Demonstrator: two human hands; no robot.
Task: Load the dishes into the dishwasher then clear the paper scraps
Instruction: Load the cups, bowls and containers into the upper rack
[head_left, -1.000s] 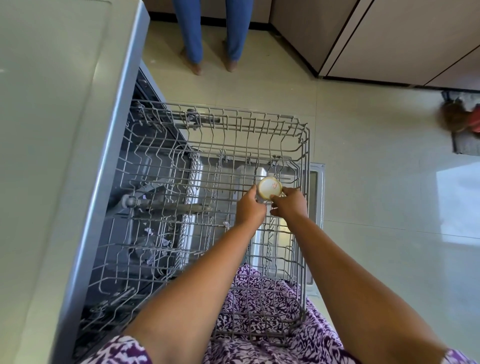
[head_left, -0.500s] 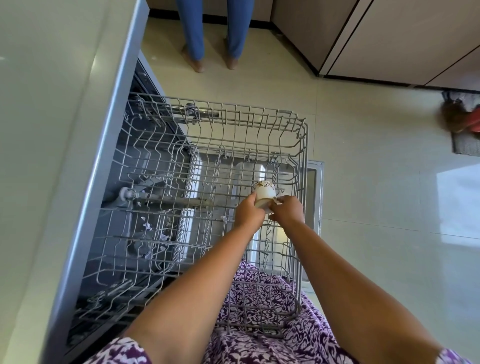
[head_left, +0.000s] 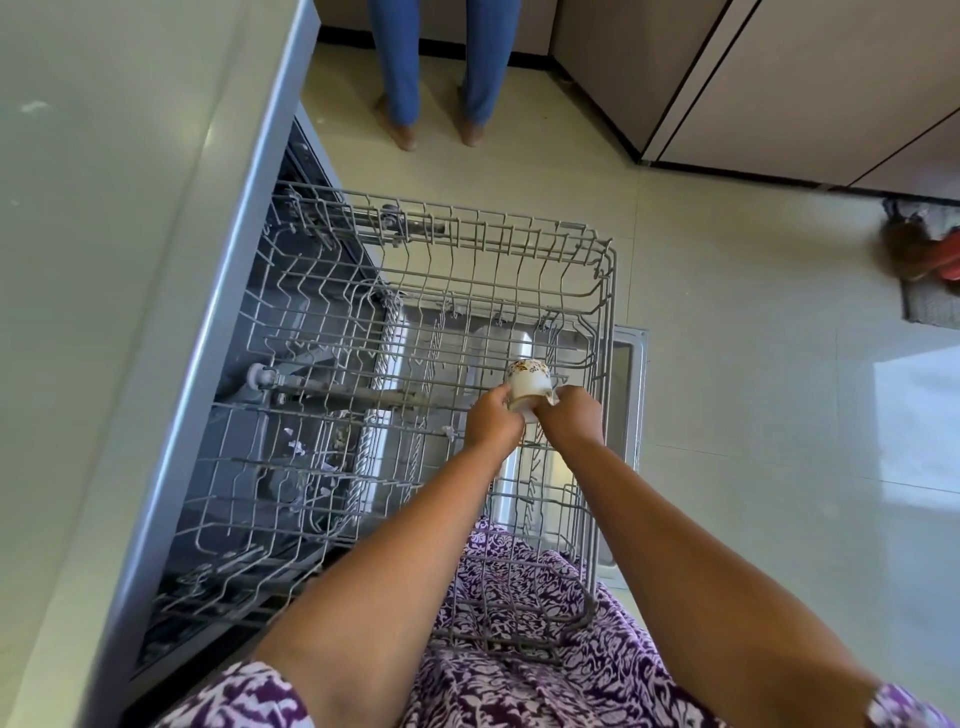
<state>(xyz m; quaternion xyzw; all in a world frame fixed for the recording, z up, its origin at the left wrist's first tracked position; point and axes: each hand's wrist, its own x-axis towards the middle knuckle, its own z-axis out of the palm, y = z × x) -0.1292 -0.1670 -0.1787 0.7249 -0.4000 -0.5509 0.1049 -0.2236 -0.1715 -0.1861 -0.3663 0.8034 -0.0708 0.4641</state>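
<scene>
far left: smooth pale green countertop (head_left: 104, 260), its grey-blue front edge running on a diagonal. beneath it, small white paper-like scraps (head_left: 296, 447) lie low inside the machine, under the wires. grey wire dishwasher rack (head_left: 605, 291) is pulled out. top centre, another person's legs in blue trousers (head_left: 441, 67). over the rack's right part, the left hand (head_left: 491, 421) curls its fingers round the base of a small white ceramic teacup with a brown floral rim band (head_left: 527, 382). the cup is tilted, mouth pointing away from the wearer, just above the tines; contact with the wires cannot be told. the right hand (head_left: 571, 418) pinches the cup's near right side. steel dishwasher door (head_left: 631, 374) lies open below the rack. cream tiled floor (head_left: 727, 415), beige cabinets (head_left: 805, 78), and a grey mat (head_left: 930, 301) at the right edge.
</scene>
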